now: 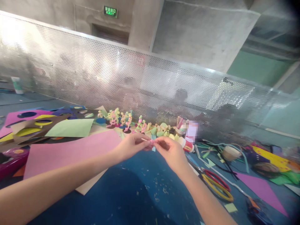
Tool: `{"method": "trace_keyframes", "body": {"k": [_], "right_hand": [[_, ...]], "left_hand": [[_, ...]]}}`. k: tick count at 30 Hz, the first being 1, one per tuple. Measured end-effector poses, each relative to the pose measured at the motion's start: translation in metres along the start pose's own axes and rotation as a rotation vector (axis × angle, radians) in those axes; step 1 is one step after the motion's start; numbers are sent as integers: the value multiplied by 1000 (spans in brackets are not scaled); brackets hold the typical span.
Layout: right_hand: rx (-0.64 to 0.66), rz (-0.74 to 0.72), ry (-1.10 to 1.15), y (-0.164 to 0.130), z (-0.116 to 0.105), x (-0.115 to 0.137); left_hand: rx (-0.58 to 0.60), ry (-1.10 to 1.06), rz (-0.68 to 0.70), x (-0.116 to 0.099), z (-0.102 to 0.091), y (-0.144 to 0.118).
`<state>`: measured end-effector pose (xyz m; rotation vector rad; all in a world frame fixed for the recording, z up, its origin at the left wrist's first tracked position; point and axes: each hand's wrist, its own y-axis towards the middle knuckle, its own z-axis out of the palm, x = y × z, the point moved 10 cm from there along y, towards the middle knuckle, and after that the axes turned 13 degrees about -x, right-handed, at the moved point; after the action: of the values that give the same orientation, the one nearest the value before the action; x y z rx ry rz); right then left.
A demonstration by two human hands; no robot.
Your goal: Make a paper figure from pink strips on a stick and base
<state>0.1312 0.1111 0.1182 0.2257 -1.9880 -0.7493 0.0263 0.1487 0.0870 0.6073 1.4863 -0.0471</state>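
My left hand (131,145) and my right hand (170,150) meet above the blue table (131,193), fingertips together. Between them they pinch a small pink paper piece (151,142), with a bit of light blue paper hanging just below it. Both hands grip this same piece from opposite sides. Behind the hands stands a row of small paper figures (124,120) in pink, yellow and green on dark round bases.
A large pink paper sheet (67,153) lies at left, with cut coloured sheets (42,125) behind it. A glue bottle (186,144) lies right of the hands. Scissors with red and yellow handles (217,184), paper strips and scraps (264,187) cover the right. A perforated metal screen (150,84) backs the table.
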Motion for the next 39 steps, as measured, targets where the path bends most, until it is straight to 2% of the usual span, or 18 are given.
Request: {"method": "trace_keyframes", "body": {"k": [4,9,12,17,23,28,39], "right_hand": [[-41,-57,15,-1,-3,5],[28,148,227,1,4,-15],[31,211,278,3,7,-26],[49,231,281,-6,14,-40],[61,288,245,-36,13,-66],[70,370,235,-57,15,-85],[81,396,161,-61,17,-93]], "left_hand": [[-12,-86,-54,5,-2,2],[-98,-15,-45,8,-14,6],[-119,36,-6,8,-16,6],[-69,33,51,16,-6,2],[15,22,-18,46,15,-9],[84,55,-47,60,27,-20],[135,166,-50,62,31,-27]]}}
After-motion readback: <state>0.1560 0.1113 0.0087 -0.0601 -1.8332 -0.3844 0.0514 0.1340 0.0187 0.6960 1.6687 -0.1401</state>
